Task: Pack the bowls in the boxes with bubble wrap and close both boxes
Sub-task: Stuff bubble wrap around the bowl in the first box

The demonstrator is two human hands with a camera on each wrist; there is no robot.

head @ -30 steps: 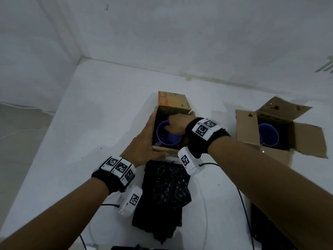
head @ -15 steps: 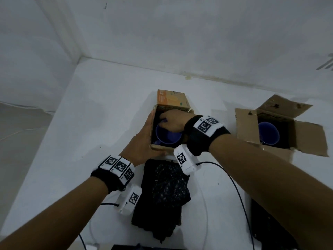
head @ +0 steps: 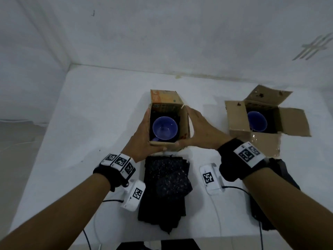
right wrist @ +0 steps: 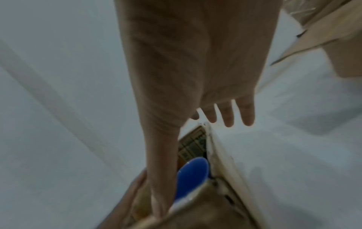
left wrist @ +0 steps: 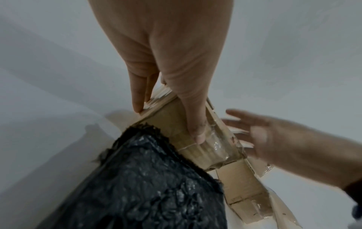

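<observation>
An open cardboard box (head: pixel 184 121) stands mid-table with a blue bowl (head: pixel 164 128) inside, dark lining around it. My left hand (head: pixel 142 136) lies flat against the box's left wall, thumb across the front wall (left wrist: pixel 170 124). My right hand (head: pixel 200 130) is at the box's upright right flap, fingers straight and spread, thumb along the front edge. The right wrist view shows the bowl's rim (right wrist: pixel 192 175) beside that thumb. Folded black bubble wrap (head: pixel 165 181) lies just in front of the box. A second open box (head: pixel 236 116) at the right holds another blue bowl (head: pixel 256 120).
The white table (head: pixel 90 123) ends at a wall behind the boxes. A black item (head: pixel 281 177) lies at the near right, partly behind my right wrist. Thin cables (head: pixel 234 187) run from both wrists toward the table's front edge.
My right hand has come out of the middle box, off the bowl, and moved to the box's outer right side. The left hand stays on the left wall.
</observation>
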